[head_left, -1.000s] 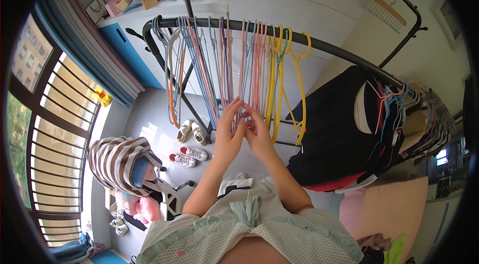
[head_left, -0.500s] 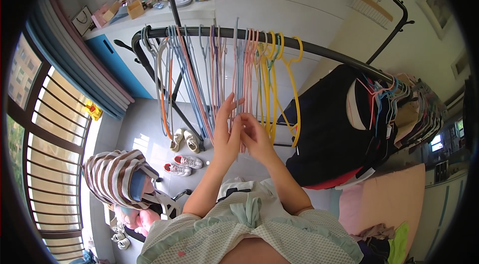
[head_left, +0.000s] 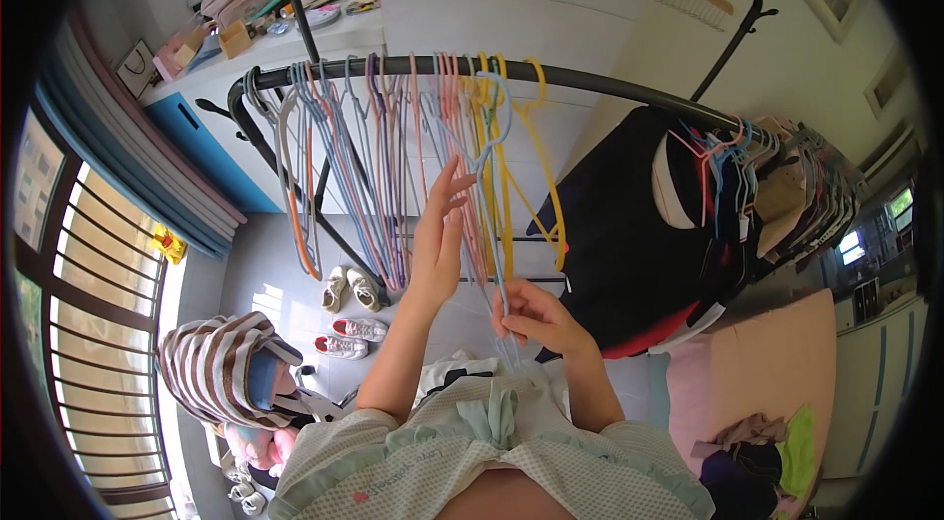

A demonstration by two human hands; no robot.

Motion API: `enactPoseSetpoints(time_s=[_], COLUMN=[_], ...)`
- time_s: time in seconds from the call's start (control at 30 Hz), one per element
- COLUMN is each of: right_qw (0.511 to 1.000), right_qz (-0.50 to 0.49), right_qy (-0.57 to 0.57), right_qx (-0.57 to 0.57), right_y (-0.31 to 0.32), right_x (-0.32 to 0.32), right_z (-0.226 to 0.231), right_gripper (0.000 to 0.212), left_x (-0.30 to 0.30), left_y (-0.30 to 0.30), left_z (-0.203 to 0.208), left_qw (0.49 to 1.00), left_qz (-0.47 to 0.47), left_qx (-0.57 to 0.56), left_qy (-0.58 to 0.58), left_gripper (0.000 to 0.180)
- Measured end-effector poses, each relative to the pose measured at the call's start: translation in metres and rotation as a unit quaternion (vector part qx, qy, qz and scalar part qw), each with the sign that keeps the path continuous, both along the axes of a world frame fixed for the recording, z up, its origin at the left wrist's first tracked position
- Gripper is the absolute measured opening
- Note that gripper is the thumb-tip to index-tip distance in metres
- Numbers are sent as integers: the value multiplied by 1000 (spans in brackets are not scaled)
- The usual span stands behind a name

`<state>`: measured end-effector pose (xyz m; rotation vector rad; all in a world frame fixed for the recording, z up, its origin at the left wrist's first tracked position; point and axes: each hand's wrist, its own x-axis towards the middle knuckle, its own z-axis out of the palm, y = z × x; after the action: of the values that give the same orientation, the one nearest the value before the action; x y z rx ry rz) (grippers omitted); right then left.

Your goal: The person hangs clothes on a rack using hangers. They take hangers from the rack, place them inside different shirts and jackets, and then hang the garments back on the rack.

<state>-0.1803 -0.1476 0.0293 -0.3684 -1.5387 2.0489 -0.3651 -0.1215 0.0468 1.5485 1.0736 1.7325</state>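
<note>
- A pale blue hanger [head_left: 507,117] stands in front of the hanging row, its hook large and just below the rail, its lower end down near the person's clothes; whether another hanger lies along with it cannot be told.
- The right hand [head_left: 539,316] grasps that hanger near its lower end, fingers bent around the wire.
- The left hand [head_left: 440,235] is raised with its fingers extended and loosely spread, gripping nothing that shows; whether its fingertips touch the hangers beside them is unclear.
- Yellow hangers [head_left: 559,215] hang just right of the pale blue one.
- Pink, blue and purple hangers fill the row to the left, with an orange and grey pair near the rail's end.
- The black rail [head_left: 600,81] bears them all, and a black garment [head_left: 610,215] hangs farther right, before more packed clothes.
- Two pairs of shoes rest on the floor, near a chair draped in striped cloth [head_left: 221,363].
- Behind the rack, a white counter [head_left: 364,33] carries boxes and a pink bag.
</note>
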Motion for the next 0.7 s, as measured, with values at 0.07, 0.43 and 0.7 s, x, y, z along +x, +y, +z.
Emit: enactPoseSetpoints(time_s=[0.07,0.43,0.7], right_qw=[1000,990,972], right_qz=[-2,-106,-180], right_qy=[-30,90,148], right_qx=[4,-8,-25], right_y=[-6,-68,-137], right_x=[23,142,241], right_z=[6,-11,-27], right_gripper=[27,30,42], left_x=[11,86,156], left_y=[2,-1,-48], left_z=[3,23,27], left_qw=[998,958,933], left_qz=[49,142,129], left_qx=[-12,125,187], left_qy=[29,217,278], left_gripper=[50,25,12])
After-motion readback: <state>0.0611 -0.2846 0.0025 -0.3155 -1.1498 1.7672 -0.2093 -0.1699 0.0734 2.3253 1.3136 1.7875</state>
